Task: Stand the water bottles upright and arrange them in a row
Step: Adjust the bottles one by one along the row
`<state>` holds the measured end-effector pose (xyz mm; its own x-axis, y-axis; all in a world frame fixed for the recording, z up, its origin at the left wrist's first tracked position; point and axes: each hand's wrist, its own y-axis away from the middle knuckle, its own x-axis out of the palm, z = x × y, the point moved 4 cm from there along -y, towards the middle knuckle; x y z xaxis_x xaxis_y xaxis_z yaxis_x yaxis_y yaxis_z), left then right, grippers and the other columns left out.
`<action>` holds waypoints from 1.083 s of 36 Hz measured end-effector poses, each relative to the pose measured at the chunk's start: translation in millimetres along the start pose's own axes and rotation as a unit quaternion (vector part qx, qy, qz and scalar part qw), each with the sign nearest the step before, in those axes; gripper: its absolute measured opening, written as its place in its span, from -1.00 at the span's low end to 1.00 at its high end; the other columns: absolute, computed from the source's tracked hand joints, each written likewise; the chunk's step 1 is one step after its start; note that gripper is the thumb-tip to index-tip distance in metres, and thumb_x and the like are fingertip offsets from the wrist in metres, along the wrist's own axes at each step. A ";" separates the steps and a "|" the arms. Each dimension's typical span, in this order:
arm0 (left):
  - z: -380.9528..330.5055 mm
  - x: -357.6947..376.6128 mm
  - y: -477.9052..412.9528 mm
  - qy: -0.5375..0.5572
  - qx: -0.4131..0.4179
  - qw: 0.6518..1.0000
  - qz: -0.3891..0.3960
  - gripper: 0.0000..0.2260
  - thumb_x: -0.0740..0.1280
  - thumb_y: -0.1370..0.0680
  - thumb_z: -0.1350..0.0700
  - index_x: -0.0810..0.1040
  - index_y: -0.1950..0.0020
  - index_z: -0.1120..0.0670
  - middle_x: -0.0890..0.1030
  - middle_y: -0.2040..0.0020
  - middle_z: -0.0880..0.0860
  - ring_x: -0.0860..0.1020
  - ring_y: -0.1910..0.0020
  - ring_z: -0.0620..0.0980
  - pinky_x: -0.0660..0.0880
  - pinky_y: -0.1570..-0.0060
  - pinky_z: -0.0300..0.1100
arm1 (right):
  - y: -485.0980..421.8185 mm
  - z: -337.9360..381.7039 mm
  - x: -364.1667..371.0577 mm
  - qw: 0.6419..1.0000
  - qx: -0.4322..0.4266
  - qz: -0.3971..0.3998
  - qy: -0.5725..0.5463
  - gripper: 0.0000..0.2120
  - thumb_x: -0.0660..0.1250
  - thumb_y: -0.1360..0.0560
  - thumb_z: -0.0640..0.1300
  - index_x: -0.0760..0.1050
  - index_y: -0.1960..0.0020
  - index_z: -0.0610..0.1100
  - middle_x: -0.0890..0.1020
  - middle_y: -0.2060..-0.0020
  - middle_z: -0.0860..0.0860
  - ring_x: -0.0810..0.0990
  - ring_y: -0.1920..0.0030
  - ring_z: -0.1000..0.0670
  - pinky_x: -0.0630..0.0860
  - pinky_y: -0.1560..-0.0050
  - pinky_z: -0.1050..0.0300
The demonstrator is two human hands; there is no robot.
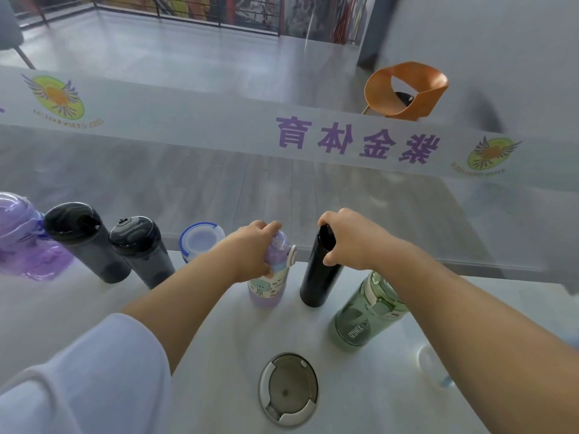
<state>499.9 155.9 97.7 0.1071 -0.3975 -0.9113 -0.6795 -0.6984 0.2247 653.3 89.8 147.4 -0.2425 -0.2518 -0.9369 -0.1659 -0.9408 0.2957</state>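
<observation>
Both hands are on bottles at the middle of the white bench [225,339]. The left hand [253,245] is curled over the lilac cap of the cartoon bottle [266,289], fingers wrapped round the top and thumb down the side. The bottle stands upright with its base on the bench. Just to its right, apart from it, the right hand [347,239] clamps the top of the black flask [319,277], which is also upright and on the bench.

Nearer the front edge and toward the right, the green bottle [363,314] sits just beside the flask, its top tucked under the right forearm.

Along the far edge to the left there's a line-up: purple jug [22,239] at the far-left corner, then black tumbler [81,242], grey tumbler [141,252] and blue-lid bottle [200,239], all upright, the last partly hidden behind the left forearm.

A round metal grommet [288,389] is set into the bench near the front edge. A white sleeve [78,380] fills the lower left. A glass panel [313,170] with purple lettering rises behind the far edge, with an orange chair [407,89] beyond it.
</observation>
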 end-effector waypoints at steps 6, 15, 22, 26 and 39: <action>-0.1 0.3 -1.4 0.012 -0.005 1.000 0.004 -0.27 0.48 -0.39 0.11 0.16 -0.44 0.01 0.38 -0.33 0.11 0.44 -0.21 0.17 0.49 -0.13 -0.02 | -2.1 -2.3 0.4 1.000 -0.004 0.000 -0.011 -0.46 0.45 -0.36 -0.11 0.34 -0.28 -0.07 0.42 -0.10 -0.09 0.51 0.01 -0.17 0.57 0.00 -0.11; 0.5 -1.3 -2.3 0.014 -0.016 1.000 0.007 -0.29 0.48 -0.39 0.10 0.17 -0.42 0.02 0.42 -0.31 0.13 0.45 -0.20 0.18 0.49 -0.13 0.01 | -1.4 -6.8 -1.7 1.000 -0.011 0.020 -0.014 -0.43 0.45 -0.38 -0.14 0.32 -0.33 -0.06 0.40 -0.15 -0.10 0.50 -0.03 -0.18 0.56 0.01 -0.06; -0.2 -0.6 -3.2 0.026 -0.017 1.000 0.005 -0.34 0.48 -0.38 0.12 0.21 -0.39 0.03 0.42 -0.29 0.12 0.46 -0.15 0.16 0.51 -0.06 -0.04 | -0.9 -8.4 -2.0 0.999 -0.017 0.031 -0.006 -0.41 0.47 -0.38 -0.16 0.33 -0.35 -0.07 0.39 -0.18 -0.10 0.49 -0.06 -0.19 0.55 -0.02 -0.05; 0.1 1.5 -1.5 0.027 -0.018 0.999 0.001 -0.31 0.48 -0.39 0.12 0.19 -0.42 0.01 0.38 -0.34 0.12 0.46 -0.19 0.18 0.49 -0.09 -0.05 | 0.3 -10.1 -2.1 0.999 -0.019 0.039 -0.002 -0.39 0.48 -0.37 -0.16 0.33 -0.35 -0.06 0.38 -0.19 -0.09 0.49 -0.07 -0.19 0.54 -0.01 -0.04; -1.2 7.1 2.5 0.030 -0.020 0.999 -0.011 -0.20 0.44 -0.44 0.13 0.02 -0.52 0.01 0.28 -0.41 0.11 0.43 -0.26 0.17 0.47 -0.22 0.00 | 5.6 -11.5 1.0 0.999 -0.022 0.040 0.003 -0.38 0.46 -0.38 -0.13 0.30 -0.38 -0.05 0.38 -0.22 -0.10 0.48 -0.11 -0.18 0.53 -0.07 -0.05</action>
<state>499.8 150.6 92.2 0.1656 -0.4160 -0.8942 -0.6471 -0.7300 0.2197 663.1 81.6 146.0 -0.2470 -0.3282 -0.9117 -0.1041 -0.9265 0.3617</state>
